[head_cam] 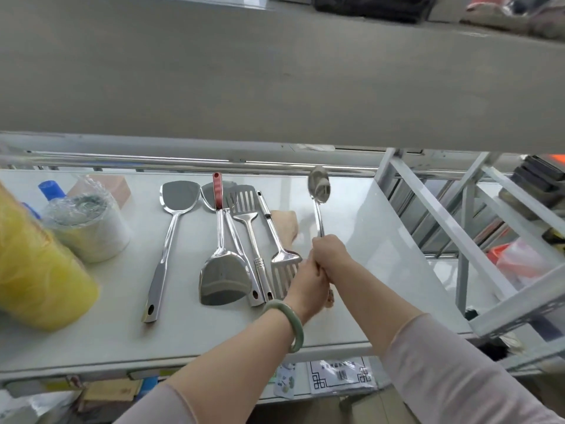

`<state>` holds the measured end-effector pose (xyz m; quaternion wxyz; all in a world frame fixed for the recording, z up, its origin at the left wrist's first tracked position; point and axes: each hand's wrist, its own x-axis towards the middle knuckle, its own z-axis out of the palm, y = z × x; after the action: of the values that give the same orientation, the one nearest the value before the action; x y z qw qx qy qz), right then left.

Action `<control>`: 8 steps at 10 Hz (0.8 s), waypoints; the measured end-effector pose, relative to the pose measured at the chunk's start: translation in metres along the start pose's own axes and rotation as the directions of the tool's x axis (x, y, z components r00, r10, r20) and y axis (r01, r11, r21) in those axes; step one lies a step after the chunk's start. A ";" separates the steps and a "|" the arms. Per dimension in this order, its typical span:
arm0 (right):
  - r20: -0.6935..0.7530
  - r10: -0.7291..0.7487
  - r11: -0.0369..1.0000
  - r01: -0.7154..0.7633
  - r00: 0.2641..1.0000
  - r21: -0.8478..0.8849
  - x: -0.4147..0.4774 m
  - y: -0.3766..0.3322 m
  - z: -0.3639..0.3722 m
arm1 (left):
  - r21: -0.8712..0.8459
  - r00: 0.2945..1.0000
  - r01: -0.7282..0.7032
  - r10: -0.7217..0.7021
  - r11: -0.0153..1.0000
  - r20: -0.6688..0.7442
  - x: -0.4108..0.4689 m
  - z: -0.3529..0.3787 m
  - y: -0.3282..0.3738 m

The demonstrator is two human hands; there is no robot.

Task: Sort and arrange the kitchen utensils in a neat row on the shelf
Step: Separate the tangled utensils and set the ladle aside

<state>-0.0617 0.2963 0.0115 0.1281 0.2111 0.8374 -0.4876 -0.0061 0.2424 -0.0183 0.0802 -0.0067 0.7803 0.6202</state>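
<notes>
Both my hands grip the handle of a long steel spoon [319, 186], its bowl raised toward the back rail. My right hand [328, 252] is higher on the handle and my left hand [307, 286], with a green bangle on the wrist, is lower. On the white shelf [351, 215] lie a steel turner [166, 240], a red-handled turner [221, 270] turned the other way, a slotted turner [244, 206] and another slotted turner [282, 270] with its head toward me. These overlap one another in the middle.
At the left stand a yellow wrapped roll [36, 270], a plastic-wrapped white container [88, 228], a blue-capped bottle [50, 189] and a pinkish box [107, 188]. An upper shelf board [275, 71] overhangs. A white metal frame [452, 234] stands at the right.
</notes>
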 end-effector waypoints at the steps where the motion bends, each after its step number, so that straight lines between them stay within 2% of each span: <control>1: -0.063 0.017 0.995 -0.023 0.998 -0.093 0.008 0.016 -0.024 | 0.099 0.986 0.045 -0.060 0.994 0.154 0.005 0.018 0.006; 2: -0.143 -0.018 0.952 -0.027 0.990 -0.304 0.023 0.034 -0.050 | 0.162 0.966 0.071 -0.108 0.984 0.235 0.009 0.042 0.012; 4: -0.239 -0.074 0.878 -0.051 0.968 -0.476 0.045 0.062 -0.092 | -0.011 0.947 0.130 -0.121 0.991 0.298 0.013 0.088 0.018; 5: -0.229 -0.090 0.869 -0.036 0.969 -0.494 0.054 0.069 -0.100 | 0.028 0.970 0.115 -0.118 0.993 0.212 0.017 0.106 0.018; 6: -0.202 -0.096 0.861 -0.020 0.975 -0.507 0.062 0.075 -0.106 | 0.177 0.992 0.036 -0.057 0.984 0.112 0.021 0.110 0.022; 7: -0.177 -0.099 0.856 -0.007 0.979 -0.518 0.067 0.081 -0.111 | 0.236 0.989 0.009 -0.043 0.972 0.140 0.020 0.105 0.026; 8: -0.196 -0.213 0.793 0.053 0.957 -0.607 0.066 0.080 -0.113 | 0.319 0.990 -0.079 0.036 0.944 0.138 0.021 0.079 0.022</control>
<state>-0.0820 0.4440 -0.0216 0.0447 0.1609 0.9700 -0.1768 -0.0198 0.3263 -0.0168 0.1127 0.0699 0.8643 0.4851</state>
